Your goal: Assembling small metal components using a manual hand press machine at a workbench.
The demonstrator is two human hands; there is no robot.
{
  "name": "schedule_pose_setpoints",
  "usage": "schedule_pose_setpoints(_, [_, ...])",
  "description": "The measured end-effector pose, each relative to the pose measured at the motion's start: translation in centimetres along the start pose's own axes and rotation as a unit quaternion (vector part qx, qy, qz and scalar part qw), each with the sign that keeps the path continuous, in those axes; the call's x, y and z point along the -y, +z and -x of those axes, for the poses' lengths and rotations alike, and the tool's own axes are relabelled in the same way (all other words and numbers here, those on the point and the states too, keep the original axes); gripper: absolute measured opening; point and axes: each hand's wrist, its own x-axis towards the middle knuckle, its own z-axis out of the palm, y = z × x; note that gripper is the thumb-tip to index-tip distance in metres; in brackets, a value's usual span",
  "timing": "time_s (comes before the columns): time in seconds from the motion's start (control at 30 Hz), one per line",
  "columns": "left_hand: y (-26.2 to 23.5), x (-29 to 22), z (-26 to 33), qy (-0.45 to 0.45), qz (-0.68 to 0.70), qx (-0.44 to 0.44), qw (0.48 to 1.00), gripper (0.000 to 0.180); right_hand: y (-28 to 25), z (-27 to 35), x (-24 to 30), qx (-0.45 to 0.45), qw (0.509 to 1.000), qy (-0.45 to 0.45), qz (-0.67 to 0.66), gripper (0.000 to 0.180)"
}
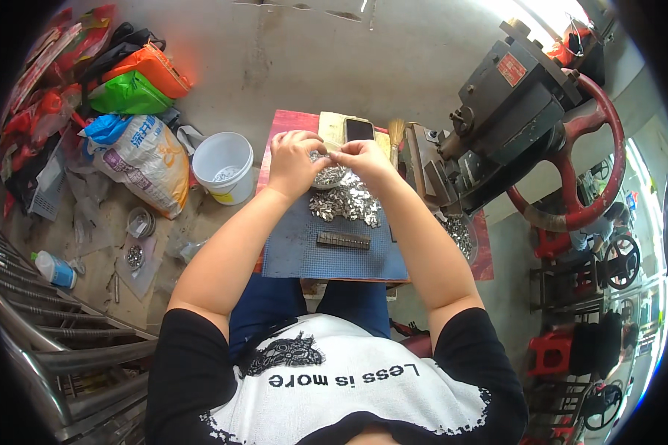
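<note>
My left hand (294, 163) and my right hand (367, 159) meet over the far part of the small table. The left fingers curl around something small and shiny, too small to make out. My right thumb and fingertips are pinched together beside it; what they hold is hidden. Just below them is a round dish of small metal pieces (328, 176), partly covered by my left hand. A loose heap of flat silvery metal pieces (346, 202) spreads nearer to me on the blue ribbed mat (297, 256). In front of the heap lies a dark slotted metal bar (343, 240).
A black press with a red handwheel (568, 163) stands at the right. Behind my hands are a phone (360, 130) and a brush (396, 132). A white bucket (223, 167), stuffed bags (137, 159) and a metal rack (59, 360) stand at the left.
</note>
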Motion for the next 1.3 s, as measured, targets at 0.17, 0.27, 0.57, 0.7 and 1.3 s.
schedule_pose_setpoints(0.17, [0.2,0.2,0.7,0.028,-0.003,-0.008,1.000,0.014,-0.3,0.3,0.5,0.045,0.995,0.056,-0.065,0.021])
schedule_pose_setpoints(0.27, [0.0,-0.2,0.9,0.015,0.030,-0.013,0.999,0.015,-0.6,0.7,0.9,0.052,0.987,0.097,-0.119,0.015])
schedule_pose_setpoints(0.57, [-0.1,-0.6,1.9,0.021,0.020,-0.018,0.999,0.014,0.5,1.7,1.6,0.020,0.995,0.098,-0.019,0.017])
schedule_pose_setpoints(0.7, [-1.5,-1.8,3.9,0.005,0.052,-0.019,0.998,0.014,0.4,3.3,2.1,0.014,0.995,0.085,-0.055,0.018])
schedule_pose_setpoints(1.3, [-2.9,-5.6,13.1,-0.151,0.038,0.138,0.978,0.026,3.9,9.9,-2.8,0.051,0.970,0.050,0.234,0.026])
